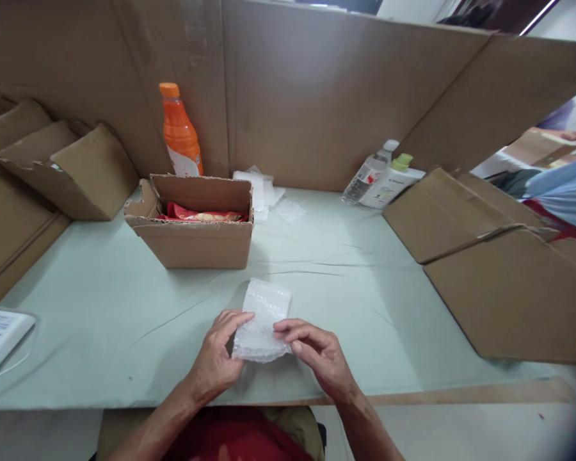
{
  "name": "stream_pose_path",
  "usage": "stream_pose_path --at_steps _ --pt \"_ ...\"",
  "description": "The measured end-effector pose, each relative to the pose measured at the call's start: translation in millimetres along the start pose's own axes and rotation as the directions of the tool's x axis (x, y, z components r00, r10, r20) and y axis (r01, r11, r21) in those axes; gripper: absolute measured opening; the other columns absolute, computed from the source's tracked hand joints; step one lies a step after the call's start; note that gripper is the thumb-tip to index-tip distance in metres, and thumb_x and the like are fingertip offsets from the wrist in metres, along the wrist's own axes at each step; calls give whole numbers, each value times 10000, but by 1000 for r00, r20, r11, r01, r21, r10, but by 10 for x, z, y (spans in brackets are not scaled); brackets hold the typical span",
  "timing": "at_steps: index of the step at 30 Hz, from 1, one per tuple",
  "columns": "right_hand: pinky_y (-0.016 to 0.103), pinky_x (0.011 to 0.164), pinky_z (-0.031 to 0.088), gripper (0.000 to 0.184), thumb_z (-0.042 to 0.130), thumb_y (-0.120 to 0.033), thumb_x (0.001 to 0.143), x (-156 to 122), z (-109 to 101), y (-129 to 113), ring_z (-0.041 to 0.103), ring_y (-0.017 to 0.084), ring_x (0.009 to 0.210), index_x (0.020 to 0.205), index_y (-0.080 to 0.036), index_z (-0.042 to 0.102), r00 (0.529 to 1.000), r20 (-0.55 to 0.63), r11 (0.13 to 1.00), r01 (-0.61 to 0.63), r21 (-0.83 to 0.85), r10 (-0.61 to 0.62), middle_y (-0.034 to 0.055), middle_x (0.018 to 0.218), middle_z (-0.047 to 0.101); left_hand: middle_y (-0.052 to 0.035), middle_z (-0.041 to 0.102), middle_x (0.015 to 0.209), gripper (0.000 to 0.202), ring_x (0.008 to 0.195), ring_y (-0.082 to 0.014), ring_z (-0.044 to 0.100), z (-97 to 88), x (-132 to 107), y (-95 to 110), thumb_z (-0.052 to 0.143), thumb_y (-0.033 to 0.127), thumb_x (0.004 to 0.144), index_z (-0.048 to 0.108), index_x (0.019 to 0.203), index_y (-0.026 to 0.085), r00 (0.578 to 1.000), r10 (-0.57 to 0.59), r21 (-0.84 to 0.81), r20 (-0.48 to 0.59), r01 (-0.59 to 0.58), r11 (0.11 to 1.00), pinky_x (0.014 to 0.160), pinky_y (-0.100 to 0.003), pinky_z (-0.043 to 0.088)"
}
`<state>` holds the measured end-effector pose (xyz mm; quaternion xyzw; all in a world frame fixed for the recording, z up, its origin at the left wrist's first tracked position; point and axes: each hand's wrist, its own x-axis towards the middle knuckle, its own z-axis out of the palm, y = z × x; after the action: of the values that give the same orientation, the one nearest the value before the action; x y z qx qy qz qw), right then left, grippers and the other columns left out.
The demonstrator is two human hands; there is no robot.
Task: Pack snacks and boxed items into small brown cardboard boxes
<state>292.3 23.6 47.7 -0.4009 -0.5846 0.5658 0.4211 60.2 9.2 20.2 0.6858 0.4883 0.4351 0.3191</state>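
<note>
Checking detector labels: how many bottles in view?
3: an orange bottle behind the open box, plus a clear bottle and a green-capped white bottle side by side near the cardboard partition, right of centre. More could be hidden.

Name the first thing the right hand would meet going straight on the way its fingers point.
The bubble wrap, right in front of the right hand and seemingly in contact with it. Beyond that, perhaps the open cardboard box, though depth is hard to judge.

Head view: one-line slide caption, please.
Left hand holds bubble wrap, right hand at its edge, near an open cardboard box.
</note>
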Motion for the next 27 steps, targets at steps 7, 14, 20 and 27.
stream_pose_path --at_steps 7,14,20,27 --pt "334 743 583 263 676 -436 903 134 -125 -126 703 208 831 792 -201 716 983 -182 999 -33 -14 30 100 999 767 -79 714 1072 582 1000 -194 701 -55 -57 40 555 212 886 449 1458 202 977 -212 -83 -4 211 974 874 -304 565" --pt "404 925 577 225 712 -431 851 931 -345 -117 693 195 948 840 -223 628 867 -497 970 97 221 26 53 998 735 -56 729 1044 577 994 -190 703 -150 -211 30 561 165 863 470 1430 221 980 -199 -63 12 199 978 948 -332 543" --pt "476 1115 456 365 787 -407 720 1545 -459 74 600 243 1245 1007 -232 645 828 -561 976 118 184 6 74 1257 676 -55 728 957 248 949 -213 688 -200 -241 82 545 83 843 676 984 239 999 13 -56 49 -11 998 835 -341 558" --pt "399 901 568 273 666 -394 892 775 -422 1 699 241 1053 1104 -233 725 990 -138 987 -7 -161 -16 90 1214 723 -42 717 836 170 796 -190 669 -177 -123 72 528 144 860 682 889 209 988 -98 0 120 99 995 730 -304 521"
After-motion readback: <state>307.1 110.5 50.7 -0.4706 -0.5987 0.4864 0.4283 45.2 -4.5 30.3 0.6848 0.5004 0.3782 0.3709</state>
